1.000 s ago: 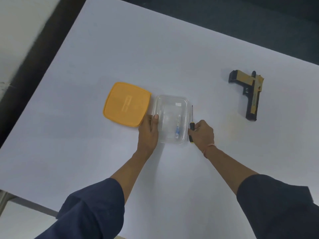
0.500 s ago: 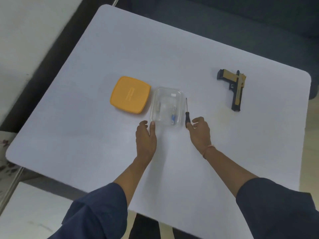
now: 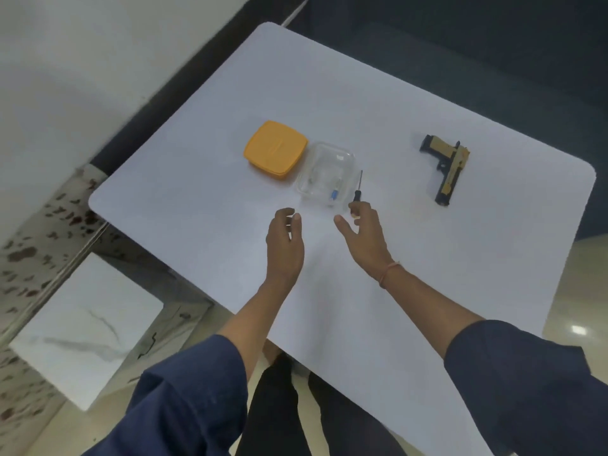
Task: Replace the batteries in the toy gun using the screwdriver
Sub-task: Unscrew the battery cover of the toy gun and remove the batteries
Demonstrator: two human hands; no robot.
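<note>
One wide view only, worn on the person's head, high above the white table [image 3: 378, 103], facing forward and down; left hand [image 3: 284, 246] and right hand [image 3: 366, 236] reach in from below; speckled floor [image 3: 29, 255] fills the left edge.

Matt white table [image 3: 362, 103], clear plastic box [image 3: 342, 159]

Toward the far left of the white table [image 3: 362, 93]: an orange lid [image 3: 274, 148], just beside a clear plastic container [image 3: 345, 156]. Left of the table, lower down: a white marbled slab [image 3: 82, 327] on speckled floor [image 3: 29, 245].
</note>
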